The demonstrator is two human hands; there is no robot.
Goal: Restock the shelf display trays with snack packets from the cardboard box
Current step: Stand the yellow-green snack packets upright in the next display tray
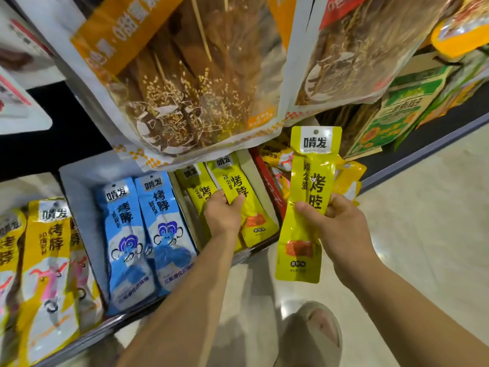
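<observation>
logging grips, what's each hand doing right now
Left hand: grips the shelved yellow packet.
Right hand: grips the raised yellow packet.

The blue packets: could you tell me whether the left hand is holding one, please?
No, the left hand grips a yellow-green packet in the tray beside the blue packets.

Shop snack aisle: display trays (79, 186) across the lower left of the frame hold rows of identical blue packets (127, 234), yellow packets (50, 247) and lime packets (238, 186). Large skewer-snack bags (190, 83) hang along the top. Green sunflower-print bags (397, 112) crowd the upper right, above a glossy tiled floor (423, 221).
</observation>
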